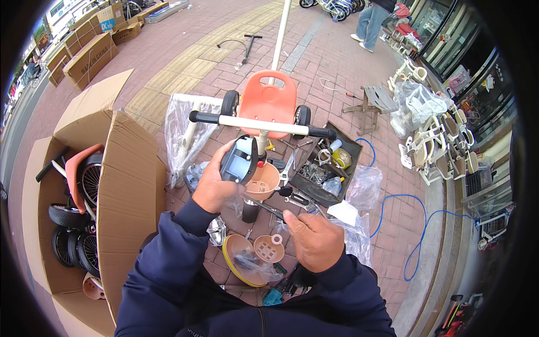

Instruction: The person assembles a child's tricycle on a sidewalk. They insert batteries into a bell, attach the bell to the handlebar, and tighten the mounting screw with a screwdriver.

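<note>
L hand point(216, 182) grasps a blk-rimmed part point(240, 160) w/ lt-blue faces, thumb on its near side, other fingers mostly hidden behind. R hand point(317, 241) is clenched on a slim dark tool point(271, 210), thumb & index fwd; its shaft points far-left, toward the area below the part. Can't tell if the tip touches anything. The part sits mid-scene, just near of the white handlebar point(264, 122) w/ blk grips; a coral seat point(269, 101) is on the far side, btwn two blk wheels.

Just right of the part: tan bowl point(263, 182). Farther right: dark toolbox point(317, 192) w/ small metal pcs & a yellow item. Near side, btwn the forearms: a slotted tan dish point(268, 249), beside a yellow-rimmed dish point(227, 255) w/ clear plastic in it; teal power tool point(273, 296) nearest the body.

Left: open cardboard box point(135, 196) w/ wheels & a coral pc. Right: blue hose point(400, 195) on brick pavement, pile of white frames point(438, 140) past it. Far: blk floor pump point(249, 50); far right, a person point(369, 28) in jeans.
</note>
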A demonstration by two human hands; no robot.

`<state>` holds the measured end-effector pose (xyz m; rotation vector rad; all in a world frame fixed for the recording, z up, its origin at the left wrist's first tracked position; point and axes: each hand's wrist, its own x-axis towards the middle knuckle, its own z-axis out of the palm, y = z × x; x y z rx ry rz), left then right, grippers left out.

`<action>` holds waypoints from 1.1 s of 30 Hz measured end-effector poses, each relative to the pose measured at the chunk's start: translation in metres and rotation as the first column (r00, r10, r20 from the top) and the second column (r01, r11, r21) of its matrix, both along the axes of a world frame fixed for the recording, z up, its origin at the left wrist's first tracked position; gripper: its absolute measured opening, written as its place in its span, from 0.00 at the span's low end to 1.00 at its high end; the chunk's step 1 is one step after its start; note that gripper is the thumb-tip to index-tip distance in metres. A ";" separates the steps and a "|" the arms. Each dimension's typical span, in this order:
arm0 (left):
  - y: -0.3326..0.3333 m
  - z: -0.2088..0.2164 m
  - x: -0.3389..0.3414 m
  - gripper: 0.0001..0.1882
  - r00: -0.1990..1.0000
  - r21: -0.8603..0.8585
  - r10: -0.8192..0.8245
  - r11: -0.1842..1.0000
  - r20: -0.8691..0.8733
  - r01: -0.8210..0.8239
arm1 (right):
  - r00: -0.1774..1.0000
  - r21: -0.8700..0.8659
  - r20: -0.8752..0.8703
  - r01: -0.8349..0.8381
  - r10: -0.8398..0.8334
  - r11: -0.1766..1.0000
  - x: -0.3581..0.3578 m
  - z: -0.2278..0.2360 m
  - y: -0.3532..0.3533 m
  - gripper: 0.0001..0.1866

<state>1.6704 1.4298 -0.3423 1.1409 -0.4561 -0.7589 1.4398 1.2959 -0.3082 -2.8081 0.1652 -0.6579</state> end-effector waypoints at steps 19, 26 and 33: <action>0.003 -0.011 0.010 0.49 0.989 -0.110 0.069 0.990 -0.130 -0.083 | 0.991 0.895 -0.065 0.108 -0.113 0.434 0.000 -0.016 -0.010 0.16; 0.004 -0.011 0.015 0.50 0.992 -0.093 0.096 0.990 -0.081 -0.104 | 0.968 0.944 0.175 -0.112 -0.182 0.310 0.011 -0.019 -0.007 0.22; 0.003 -0.013 0.008 0.47 0.996 -0.082 0.081 0.993 -0.029 -0.083 | 0.980 0.988 -0.147 0.139 -0.137 -0.066 0.001 -0.022 -0.018 0.16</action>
